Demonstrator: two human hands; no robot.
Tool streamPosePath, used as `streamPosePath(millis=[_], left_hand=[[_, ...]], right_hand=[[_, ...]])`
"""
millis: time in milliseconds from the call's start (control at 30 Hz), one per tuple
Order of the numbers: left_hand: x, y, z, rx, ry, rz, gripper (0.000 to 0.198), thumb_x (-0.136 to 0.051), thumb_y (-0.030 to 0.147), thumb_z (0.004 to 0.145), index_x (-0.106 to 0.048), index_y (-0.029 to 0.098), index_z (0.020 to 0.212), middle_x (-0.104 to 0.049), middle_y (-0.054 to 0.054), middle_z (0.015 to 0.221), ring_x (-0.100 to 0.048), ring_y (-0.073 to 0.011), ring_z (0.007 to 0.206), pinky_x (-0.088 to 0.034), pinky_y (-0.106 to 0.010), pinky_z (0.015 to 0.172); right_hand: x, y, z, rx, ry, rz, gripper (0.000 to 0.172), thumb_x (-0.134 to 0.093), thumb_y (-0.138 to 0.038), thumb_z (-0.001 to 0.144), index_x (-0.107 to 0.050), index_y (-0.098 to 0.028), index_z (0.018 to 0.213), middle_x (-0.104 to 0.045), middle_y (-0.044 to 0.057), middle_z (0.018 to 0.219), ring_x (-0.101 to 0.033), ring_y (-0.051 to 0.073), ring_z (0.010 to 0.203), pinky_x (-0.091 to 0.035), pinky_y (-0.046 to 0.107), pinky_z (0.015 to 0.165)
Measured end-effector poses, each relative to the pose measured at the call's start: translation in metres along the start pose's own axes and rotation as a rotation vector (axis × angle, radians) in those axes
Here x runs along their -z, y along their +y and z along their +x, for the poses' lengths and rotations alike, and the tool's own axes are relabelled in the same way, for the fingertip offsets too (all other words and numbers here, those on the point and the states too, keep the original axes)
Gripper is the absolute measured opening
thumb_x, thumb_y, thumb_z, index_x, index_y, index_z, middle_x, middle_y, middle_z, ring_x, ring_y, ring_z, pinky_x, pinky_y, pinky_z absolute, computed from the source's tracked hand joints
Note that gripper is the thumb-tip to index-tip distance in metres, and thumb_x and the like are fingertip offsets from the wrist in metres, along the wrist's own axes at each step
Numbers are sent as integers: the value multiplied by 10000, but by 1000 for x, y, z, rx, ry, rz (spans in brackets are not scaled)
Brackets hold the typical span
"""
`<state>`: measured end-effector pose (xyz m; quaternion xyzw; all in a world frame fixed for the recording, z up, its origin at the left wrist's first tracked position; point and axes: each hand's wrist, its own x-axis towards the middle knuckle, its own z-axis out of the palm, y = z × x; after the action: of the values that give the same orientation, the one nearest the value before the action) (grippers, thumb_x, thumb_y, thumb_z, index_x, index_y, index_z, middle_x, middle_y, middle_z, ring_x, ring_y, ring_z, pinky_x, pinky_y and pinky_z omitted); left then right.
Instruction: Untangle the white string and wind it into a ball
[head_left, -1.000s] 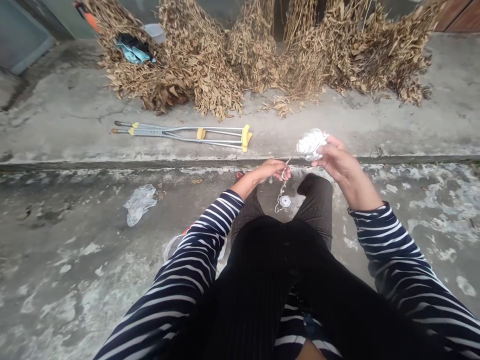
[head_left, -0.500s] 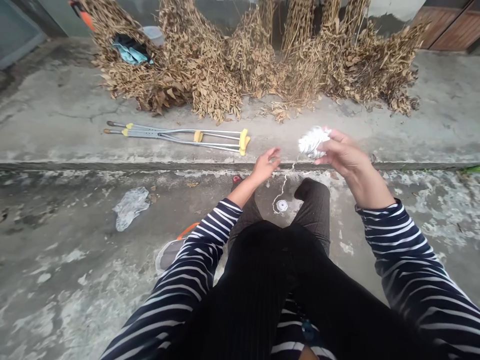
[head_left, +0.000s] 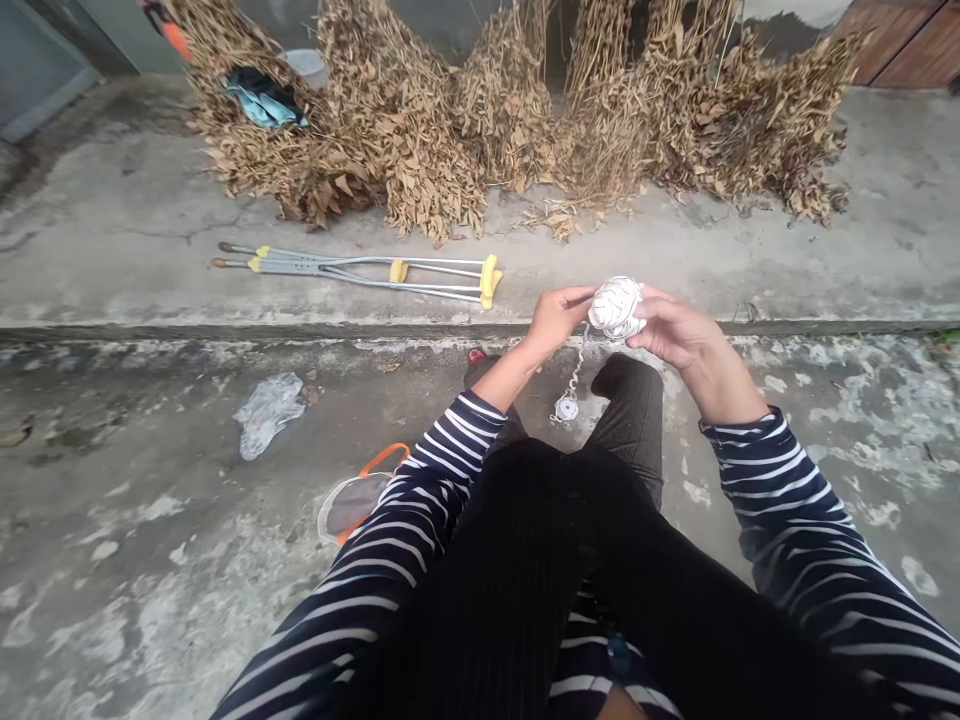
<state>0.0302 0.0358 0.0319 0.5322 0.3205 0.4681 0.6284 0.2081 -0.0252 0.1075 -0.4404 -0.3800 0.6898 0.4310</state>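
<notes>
A ball of white yarn [head_left: 616, 308] with fine dark flecks is up in front of me, over the step's edge. My right hand [head_left: 679, 335] grips its right side, with thumb and fingers curved around it. From the left, my left hand [head_left: 561, 318] has its fingertips against the ball; the exact finger contact is partly hidden. A curly strand [head_left: 576, 370] hangs from near my left fingers down to a small round white roll [head_left: 566, 408] on the ground between my feet.
Aluminium crutches [head_left: 360, 272] with yellow pads lie on the concrete step [head_left: 120, 285]. Dried plants [head_left: 420, 130] lean on the wall behind. A crumpled plastic bag [head_left: 270, 412] and an orange-handled grey bag [head_left: 356, 500] are on the ground at left.
My left hand has moved right and now meets the ball. The ball has come slightly nearer and left in my right hand, and its hanging strand has shifted.
</notes>
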Motion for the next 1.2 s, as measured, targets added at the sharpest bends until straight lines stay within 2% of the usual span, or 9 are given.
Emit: streamPosePath(millis=[167, 267, 333, 433, 567, 700, 833, 1033, 1200], left_hand=[[0, 4, 5, 1, -28, 45, 262, -814, 250, 804, -804, 117, 1031, -804, -53, 897, -710, -139, 742, -534, -231, 686], [0, 3, -2, 62, -107, 18, 177, -759, 260, 864, -777, 94, 922, -730, -29, 706, -618, -96, 554, -459, -206, 526], [0, 1, -10, 99, -146, -12, 196, -727, 276, 895, -738, 90, 833, -698, -30, 677, -603, -88, 532, -447, -204, 496], [-2, -5, -27, 183, -139, -38, 169, -704, 250, 905, -703, 90, 850, -692, -28, 695, -610, -78, 534, -448, -189, 486], [-6, -9, -43, 289, -141, -27, 61, -628, 132, 891, -665, 96, 859, -667, -5, 672, -607, -72, 522, -431, -171, 467], [-7, -5, -49, 304, -181, 23, 121, -544, 48, 868, -632, 110, 811, -651, 6, 649, -594, -64, 505, -423, -163, 457], [-2, 0, -55, 357, -230, 71, 180, -493, 26, 868, -612, 115, 766, -635, 3, 597, -555, -67, 453, -410, -171, 433], [19, 21, -54, 396, -321, 140, 181, -519, 73, 900, -649, 101, 778, -689, -32, 645, -605, -85, 488, -420, -175, 445], [37, 44, -26, 354, -294, 268, 235, -519, 54, 912, -676, 81, 740, -709, -40, 658, -642, -78, 532, -428, -156, 469]], right_hand=[[-1, 2, -1, 45, 6, 27, 379, -793, -150, 662, -691, -210, 1023, -750, 31, 889, -692, 160, 677, -624, 243, 500], [-3, -4, -5, 85, 70, -17, 398, -820, -164, 642, -712, -205, 1022, -745, 28, 891, -703, 170, 702, -637, 260, 529], [-5, -10, -8, 128, 149, -74, 413, -836, -167, 622, -722, -204, 1017, -734, 19, 881, -696, 162, 695, -641, 264, 539], [-8, -12, -7, 194, 282, -176, 462, -852, -166, 589, -722, -208, 1030, -712, 5, 868, -689, 158, 696, -645, 267, 539], [-2, 0, 8, 341, 403, -326, 533, -845, -219, 599, -691, -208, 1109, -706, 23, 935, -701, 196, 780, -660, 315, 578], [16, 20, 33, 533, 539, -676, 566, -783, -293, 675, -646, -181, 1213, -693, 90, 1057, -688, 282, 955, -666, 449, 753], [30, 38, 51, 615, 694, -1102, 527, -716, -261, 732, -656, -201, 1252, -653, 149, 1208, -631, 355, 1154, -552, 544, 1032], [45, 77, 50, 581, 453, -1295, 501, -652, -199, 782, -673, -208, 1282, -618, 163, 1325, -582, 379, 1251, -503, 532, 1073], [45, 100, 33, 479, 239, -1121, 484, -684, -150, 695, -753, -231, 1168, -689, 109, 1276, -640, 344, 1190, -505, 528, 1064]])
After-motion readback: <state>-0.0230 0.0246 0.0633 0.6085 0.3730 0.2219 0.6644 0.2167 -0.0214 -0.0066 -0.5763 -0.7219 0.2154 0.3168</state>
